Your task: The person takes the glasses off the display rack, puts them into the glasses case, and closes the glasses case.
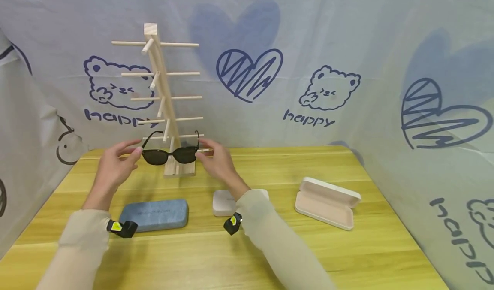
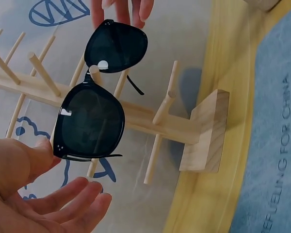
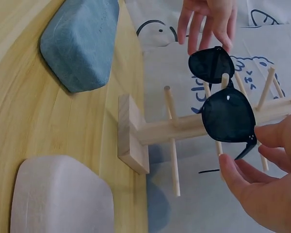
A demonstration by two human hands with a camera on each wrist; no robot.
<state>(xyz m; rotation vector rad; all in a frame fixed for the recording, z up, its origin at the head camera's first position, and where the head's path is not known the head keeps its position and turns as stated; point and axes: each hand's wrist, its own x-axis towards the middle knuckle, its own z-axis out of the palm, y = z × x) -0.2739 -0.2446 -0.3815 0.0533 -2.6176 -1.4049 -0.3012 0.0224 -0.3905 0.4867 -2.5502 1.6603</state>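
A pair of black sunglasses [image 1: 156, 157] with dark lenses is held between the two hands, temples unfolded and pointing toward the wooden rack [image 2: 140, 119]. My left hand [image 1: 115, 163] pinches the left outer corner of the frame; its other fingers spread below. At the opposite corner, my right hand [image 1: 218, 161] grips the frame near the hinge, thumb and index finger either side of the temple in the right wrist view. A peg [image 3: 225, 80] of the rack shows its rounded tip close by the bridge, between the lenses.
A blue glasses case [image 1: 154, 215] lies closed at the front left of the table [image 1: 216, 255]. Under the right forearm is a white case [image 1: 222, 203], partly covered. Farther right, an open white case [image 1: 328, 204] shows its pinkish lining. Patterned cloth [image 1: 316, 24] hangs behind.
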